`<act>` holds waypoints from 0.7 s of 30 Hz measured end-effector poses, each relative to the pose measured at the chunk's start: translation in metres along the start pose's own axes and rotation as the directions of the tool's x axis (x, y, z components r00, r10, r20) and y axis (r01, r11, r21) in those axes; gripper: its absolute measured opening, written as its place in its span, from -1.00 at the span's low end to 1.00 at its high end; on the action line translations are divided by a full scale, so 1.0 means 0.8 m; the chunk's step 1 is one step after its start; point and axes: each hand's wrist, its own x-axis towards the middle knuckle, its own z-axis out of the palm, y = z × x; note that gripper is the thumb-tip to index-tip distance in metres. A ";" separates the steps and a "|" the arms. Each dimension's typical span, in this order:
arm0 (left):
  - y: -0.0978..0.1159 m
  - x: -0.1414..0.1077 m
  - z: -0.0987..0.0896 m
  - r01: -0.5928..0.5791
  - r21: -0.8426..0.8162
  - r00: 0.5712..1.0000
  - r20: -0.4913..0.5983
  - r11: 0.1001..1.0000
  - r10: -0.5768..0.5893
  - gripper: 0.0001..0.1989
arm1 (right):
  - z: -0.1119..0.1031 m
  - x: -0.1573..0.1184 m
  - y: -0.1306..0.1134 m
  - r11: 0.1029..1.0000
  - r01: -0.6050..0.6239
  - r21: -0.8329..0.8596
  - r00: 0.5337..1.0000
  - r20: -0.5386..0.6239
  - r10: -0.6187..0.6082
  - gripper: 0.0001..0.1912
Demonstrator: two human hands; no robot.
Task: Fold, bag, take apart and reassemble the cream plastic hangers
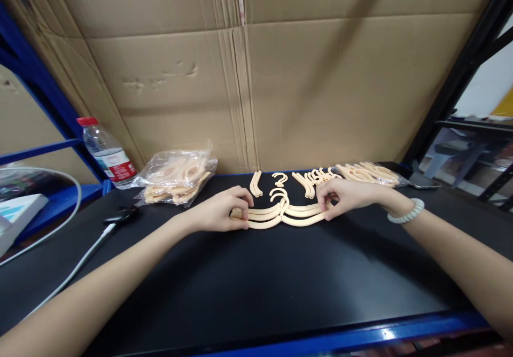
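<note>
Several cream plastic hangers (264,215) lie together in a stack on the black table (256,287), their hooks pointing away from me. My left hand (226,210) has its fingers closed round the left ends of the stack. At the right ends, my right hand (336,196) pinches the hangers between thumb and fingers. Just behind the stack are loose cream arm pieces (255,184), a few loose hooks (280,179), and more arm pieces (303,185) beside a row of hooks (318,176).
Clear bags of cream parts (176,178) sit at the back left, and another bag (366,173) at the back right near a phone (422,180). A bottle (108,154), a white cable (80,261) and a black connector (120,215) are on the left. Cardboard (320,79) stands behind.
</note>
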 end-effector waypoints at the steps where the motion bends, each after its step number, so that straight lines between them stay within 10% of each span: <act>1: 0.000 0.000 0.000 -0.002 0.004 1.000 0.001 1.000 0.002 -0.87 | 0.001 0.000 0.002 1.000 -0.005 0.002 1.000 0.002 0.005 -0.82; 21: -0.015 0.001 0.009 -0.008 -0.048 0.998 -0.069 0.999 0.004 -0.86 | 0.004 0.002 0.010 0.996 -0.064 0.067 0.998 -0.011 0.065 -0.82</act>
